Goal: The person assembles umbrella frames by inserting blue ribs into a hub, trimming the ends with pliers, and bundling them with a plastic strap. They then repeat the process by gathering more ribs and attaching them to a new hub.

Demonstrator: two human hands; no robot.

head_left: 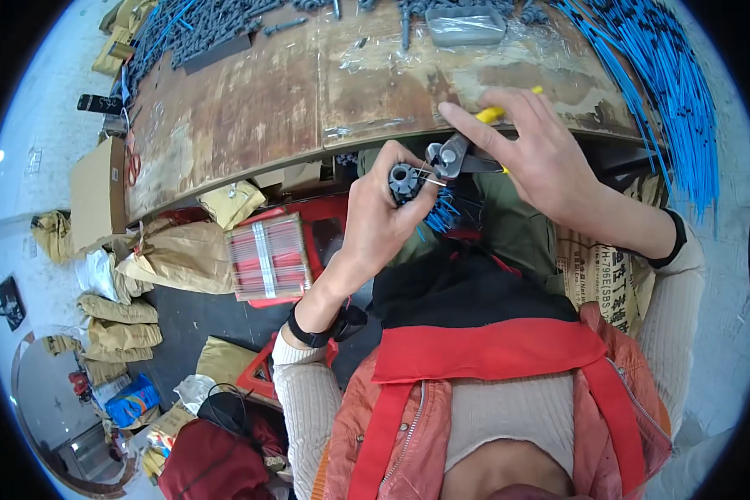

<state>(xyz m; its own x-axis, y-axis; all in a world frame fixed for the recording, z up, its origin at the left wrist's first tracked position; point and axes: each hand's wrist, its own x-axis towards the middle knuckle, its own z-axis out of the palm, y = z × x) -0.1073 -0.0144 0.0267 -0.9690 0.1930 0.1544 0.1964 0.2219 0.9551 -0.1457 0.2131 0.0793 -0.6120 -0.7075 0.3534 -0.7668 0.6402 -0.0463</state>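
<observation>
My left hand (pixel 371 217) is closed around a grey ribbed plastic cylinder (pixel 404 177) whose round, hollow end faces up. Thin metal wires (pixel 431 177) stick out beside that end, toward the right. Blue strands (pixel 443 213) show below the hand; whether they join the cylinder, I cannot tell. My right hand (pixel 554 158) grips pincers (pixel 450 156) with yellow handles, its fingers partly spread along them. The metal jaws are right by the wires, close to my left fingers. Whether the jaws touch the wires cannot be made out.
The worn wooden table (pixel 250 125) has its edge just beyond my hands. On it lie a heap of grey plastic parts (pixel 200 33), a clear tray (pixel 467 27) and a large bundle of blue strands (pixel 667 92). A bundle of thin rods (pixel 268 257) sits on red plastic at lower left.
</observation>
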